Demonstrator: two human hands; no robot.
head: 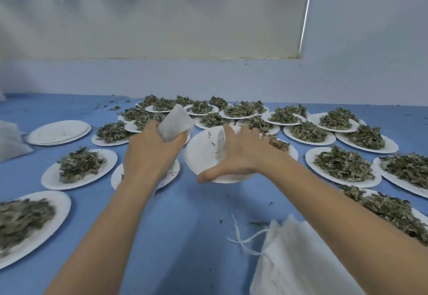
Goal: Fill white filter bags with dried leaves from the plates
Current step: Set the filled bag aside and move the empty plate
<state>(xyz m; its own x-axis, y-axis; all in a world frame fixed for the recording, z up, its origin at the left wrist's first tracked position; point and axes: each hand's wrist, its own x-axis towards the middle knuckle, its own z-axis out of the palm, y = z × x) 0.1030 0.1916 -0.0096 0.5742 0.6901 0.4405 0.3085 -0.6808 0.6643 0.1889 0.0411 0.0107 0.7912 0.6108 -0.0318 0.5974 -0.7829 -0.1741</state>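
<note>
My left hand (150,151) grips a white filter bag (176,123), which stands up out of my fist above the table's middle. My right hand (240,155) holds a white paper plate (203,153), bent and tilted, with my thumb under its near rim and my fingers over its far edge. That plate carries only a few leaf crumbs. Many white plates heaped with dried green leaves (342,165) cover the blue table (185,225).
A pile of white filter bags (301,262) with loose drawstrings lies at the front right. A stack of bare plates (58,132) sits at the left, with more white bags (11,141) at the left edge. A pale wall rises behind the table.
</note>
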